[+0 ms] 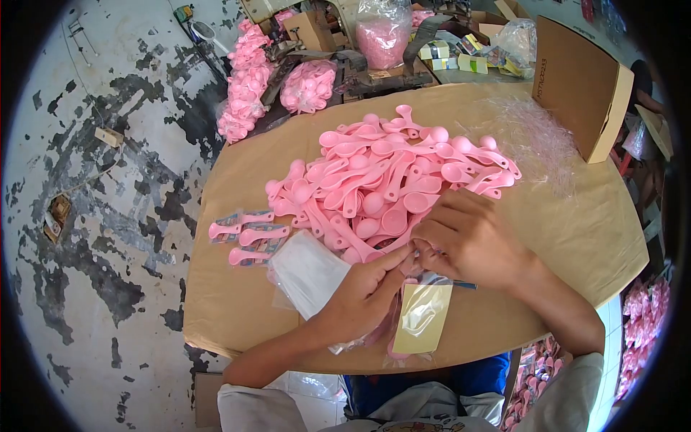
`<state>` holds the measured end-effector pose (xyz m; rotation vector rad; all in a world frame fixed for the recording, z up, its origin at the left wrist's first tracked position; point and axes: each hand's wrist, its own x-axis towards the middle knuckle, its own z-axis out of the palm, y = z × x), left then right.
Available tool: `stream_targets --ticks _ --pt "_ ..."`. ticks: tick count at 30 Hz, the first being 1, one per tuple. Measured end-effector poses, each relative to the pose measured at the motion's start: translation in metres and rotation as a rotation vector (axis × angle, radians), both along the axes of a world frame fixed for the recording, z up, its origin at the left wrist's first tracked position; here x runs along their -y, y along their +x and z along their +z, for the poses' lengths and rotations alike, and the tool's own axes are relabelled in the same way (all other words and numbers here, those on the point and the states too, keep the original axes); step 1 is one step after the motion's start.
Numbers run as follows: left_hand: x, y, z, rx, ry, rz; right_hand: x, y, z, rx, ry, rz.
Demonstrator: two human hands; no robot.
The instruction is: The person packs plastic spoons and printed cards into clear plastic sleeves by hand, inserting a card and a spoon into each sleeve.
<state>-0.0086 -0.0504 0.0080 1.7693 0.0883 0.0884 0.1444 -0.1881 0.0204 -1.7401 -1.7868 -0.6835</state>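
My left hand (363, 295) and my right hand (471, 241) meet at the top of a clear plastic bag (443, 279), fingers pinched together on its upper edge. A pale yellow card (423, 317) shows through the bag, which hangs over the table's near side. Something pink shows beside and below the card; its shape is mostly hidden. Left of my left hand lies a stack of clear plastic bags (309, 270), partly under my wrist. Just beyond both hands rises a large heap of pink measuring spoons (381, 173).
Several pink spoons on printed cards (248, 237) lie at the table's left. A cardboard box (576, 86) stands at the back right, near loose clear plastic (529, 129). Filled bags of pink spoons (308, 85) sit behind the brown-covered table (576, 216). Another person's arm (648, 101) shows far right.
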Motion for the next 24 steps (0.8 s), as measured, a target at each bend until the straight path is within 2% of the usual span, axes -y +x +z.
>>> stream_targets --ticks 5,8,10,13,16,18,20,24 --pt "0.001 0.001 -0.001 -0.087 -0.289 0.117 -0.002 0.002 0.002 0.006 0.031 0.078" --pt "-0.008 -0.002 -0.001 -0.162 -0.144 0.004 -0.002 0.003 -0.003 0.085 0.015 0.051" --pt "-0.011 -0.003 0.002 -0.173 0.091 -0.075 -0.002 0.002 -0.004 0.103 0.016 0.04" --pt "-0.012 -0.002 -0.004 -0.02 0.185 -0.086 0.001 -0.003 0.005 0.009 0.043 -0.024" --pt "-0.003 -0.003 0.002 0.061 -0.093 -0.065 0.004 0.002 0.021 -0.24 0.269 0.014" --pt "0.0 -0.003 0.008 0.054 -0.324 -0.039 0.028 0.019 0.044 -0.619 0.21 0.163" --pt "-0.004 -0.002 0.011 0.029 -0.521 0.007 0.061 0.051 0.061 -0.932 0.131 0.45" --pt "-0.002 0.001 0.005 -0.003 -0.621 0.074 0.104 0.146 0.041 -1.146 -0.345 -0.132"
